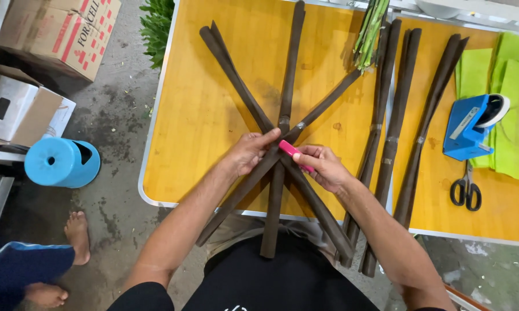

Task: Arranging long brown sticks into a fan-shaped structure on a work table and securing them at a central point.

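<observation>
Three long dark brown rolled sticks (289, 69) lie crossed in a star shape on a yellow table (196, 115). My left hand (249, 152) presses down on the crossing point, fingers curled over the sticks. My right hand (327, 167) grips a small pink stapler (294, 154) whose tip touches the crossing. More dark rolled sticks (393, 115) lie side by side to the right, some bound in pairs with clear tape.
A blue tape dispenser (470, 124), black scissors (466, 190) and green paper sheets (516, 98) sit at the table's right. Green stems (370, 29) lie at the top. Left on the floor: cardboard boxes (58, 31), a blue cylinder (61, 163), another person's bare feet (75, 233).
</observation>
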